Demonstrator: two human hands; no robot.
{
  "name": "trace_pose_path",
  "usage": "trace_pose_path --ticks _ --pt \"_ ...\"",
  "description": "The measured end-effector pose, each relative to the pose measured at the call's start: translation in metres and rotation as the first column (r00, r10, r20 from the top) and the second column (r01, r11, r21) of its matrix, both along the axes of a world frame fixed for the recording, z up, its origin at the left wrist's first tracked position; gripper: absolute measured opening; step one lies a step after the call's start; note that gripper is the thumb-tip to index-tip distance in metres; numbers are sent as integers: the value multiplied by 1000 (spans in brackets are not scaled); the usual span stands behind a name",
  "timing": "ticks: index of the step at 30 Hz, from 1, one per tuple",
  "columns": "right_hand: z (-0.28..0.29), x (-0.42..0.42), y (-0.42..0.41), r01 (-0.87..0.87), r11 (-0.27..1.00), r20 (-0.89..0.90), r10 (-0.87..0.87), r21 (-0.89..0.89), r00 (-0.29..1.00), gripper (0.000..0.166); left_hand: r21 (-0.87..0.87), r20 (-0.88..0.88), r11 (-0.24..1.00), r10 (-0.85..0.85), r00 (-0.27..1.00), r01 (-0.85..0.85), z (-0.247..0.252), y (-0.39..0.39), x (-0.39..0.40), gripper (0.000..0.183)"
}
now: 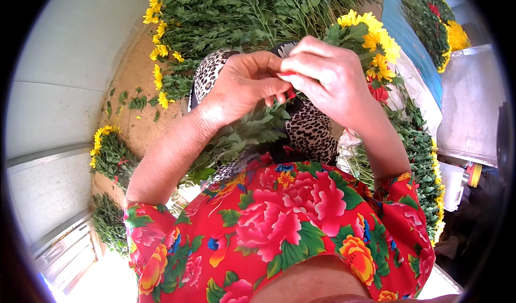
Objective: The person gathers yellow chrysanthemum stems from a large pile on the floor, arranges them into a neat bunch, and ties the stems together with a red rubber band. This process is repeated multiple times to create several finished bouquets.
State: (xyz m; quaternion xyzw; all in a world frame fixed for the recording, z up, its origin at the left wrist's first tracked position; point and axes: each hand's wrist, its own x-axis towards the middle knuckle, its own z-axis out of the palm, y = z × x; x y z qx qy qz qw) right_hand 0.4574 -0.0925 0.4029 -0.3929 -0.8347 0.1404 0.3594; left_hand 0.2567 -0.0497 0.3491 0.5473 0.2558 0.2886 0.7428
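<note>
A bunch of yellow chrysanthemums lies across my lap, its flower heads beyond my right hand and its leafy stems under my left wrist. Above it, my right hand pinches a thin red tie between thumb and fingers. The fingertips of my left hand meet the right ones and close on the same red strip. More red shows just below the fingertips. My hands hide the part of the bunch beneath them, so I cannot tell whether the tie goes around the stems.
A large heap of cut chrysanthemums covers the floor ahead. Tied bunches stand at the left and along the right. Red material lies by my right wrist. Beyond are a blue sheet and a pale wall.
</note>
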Motion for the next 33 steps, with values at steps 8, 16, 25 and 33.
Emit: trace_pose_path --ticks 8,16,25,33 --pt "-3 15 7 -101 916 -52 87 -389 995 32 31 5 989 141 990 -141 -7 -8 2 10" --pt "-2 3 -12 47 988 83 -35 -150 996 6 -247 85 969 20 996 2 5 2 -10 13" --pt "-12 28 -15 -18 1000 170 22 -25 985 13 362 -126 919 213 969 -155 6 -9 14 12" --pt "-21 27 25 -50 923 34 68 -382 997 16 993 -80 -38 443 893 108 8 -1 19 27"
